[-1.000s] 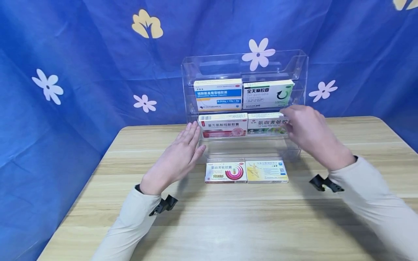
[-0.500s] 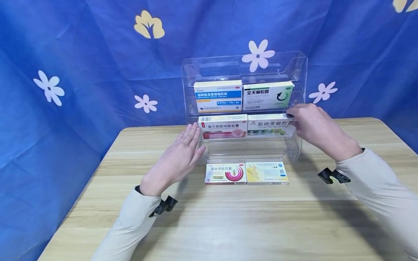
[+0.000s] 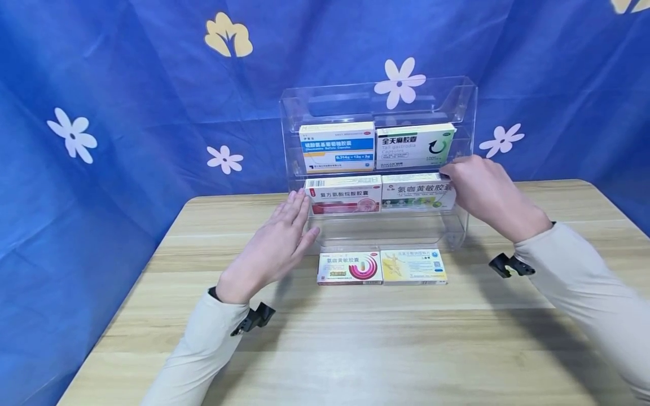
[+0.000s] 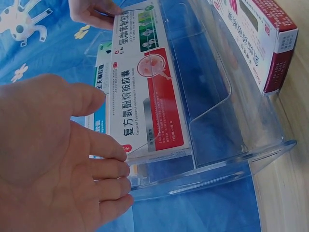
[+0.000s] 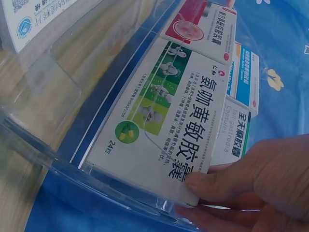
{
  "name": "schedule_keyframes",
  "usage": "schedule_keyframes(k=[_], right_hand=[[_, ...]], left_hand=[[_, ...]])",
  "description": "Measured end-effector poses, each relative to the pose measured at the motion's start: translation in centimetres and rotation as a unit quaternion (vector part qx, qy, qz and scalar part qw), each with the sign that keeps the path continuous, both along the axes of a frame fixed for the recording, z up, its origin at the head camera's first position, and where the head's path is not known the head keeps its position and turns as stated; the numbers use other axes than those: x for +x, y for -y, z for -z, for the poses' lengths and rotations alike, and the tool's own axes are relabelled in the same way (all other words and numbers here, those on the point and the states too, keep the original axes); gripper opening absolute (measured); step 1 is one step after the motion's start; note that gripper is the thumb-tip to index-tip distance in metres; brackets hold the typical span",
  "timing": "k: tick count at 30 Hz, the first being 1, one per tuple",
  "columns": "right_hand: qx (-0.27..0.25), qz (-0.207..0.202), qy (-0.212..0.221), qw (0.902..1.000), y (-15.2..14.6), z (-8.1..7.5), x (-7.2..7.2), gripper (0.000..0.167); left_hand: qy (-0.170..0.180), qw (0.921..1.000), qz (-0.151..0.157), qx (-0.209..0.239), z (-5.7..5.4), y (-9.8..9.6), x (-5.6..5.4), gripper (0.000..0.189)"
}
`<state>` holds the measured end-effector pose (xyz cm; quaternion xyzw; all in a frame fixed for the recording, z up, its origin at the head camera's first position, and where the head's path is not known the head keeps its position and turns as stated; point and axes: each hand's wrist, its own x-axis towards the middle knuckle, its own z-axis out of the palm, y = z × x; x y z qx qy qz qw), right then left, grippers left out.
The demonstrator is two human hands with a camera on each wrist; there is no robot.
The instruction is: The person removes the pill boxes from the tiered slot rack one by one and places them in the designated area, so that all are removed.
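A clear tiered stand point(image 3: 386, 231) holds medicine boxes upright. On its middle tier, a red-and-white medicine box point(image 3: 342, 197) sits left of a green-and-white medicine box point(image 3: 413, 196). My right hand point(image 3: 495, 194) pinches the upper right corner of the green-and-white box; in the right wrist view its thumb point(image 5: 212, 186) lies on the printed front. My left hand point(image 3: 269, 248) is flat with straight fingers, their tips at the left end of the red-and-white box. The left wrist view shows that palm point(image 4: 53, 159) facing the stand's side; whether the fingertips press the box or the stand, I cannot tell.
The upper tier carries a blue-and-white box point(image 3: 337, 149) and a white box with a green arrow point(image 3: 413, 148). At the bottom front lie a pink-ringed box point(image 3: 350, 268) and a yellow-and-white box point(image 3: 413, 266). A blue flowered curtain point(image 3: 152, 113) hangs behind the wooden table point(image 3: 355, 349).
My right hand first shifted right along the green-and-white box to its right corner, then slightly back left. My left hand has stayed in place.
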<state>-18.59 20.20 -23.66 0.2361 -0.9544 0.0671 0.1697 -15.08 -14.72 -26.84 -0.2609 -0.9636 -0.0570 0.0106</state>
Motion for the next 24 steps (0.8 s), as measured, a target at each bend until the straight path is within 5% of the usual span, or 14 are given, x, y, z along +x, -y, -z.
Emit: schedule_keyframes(k=[7,24], right_hand=[[0.027,-0.012,0.017,0.9994,-0.05,-0.23,-0.16,0.043],[0.045,-0.005,0.049,0.9978,-0.05,-0.5,-0.19,0.038]], left_hand=[[-0.002,1.0,0.002,0.0,-0.01,0.1,-0.06,0.066],[-0.005,1.0,0.001,0.0,0.1,0.09,-0.09,0.066]])
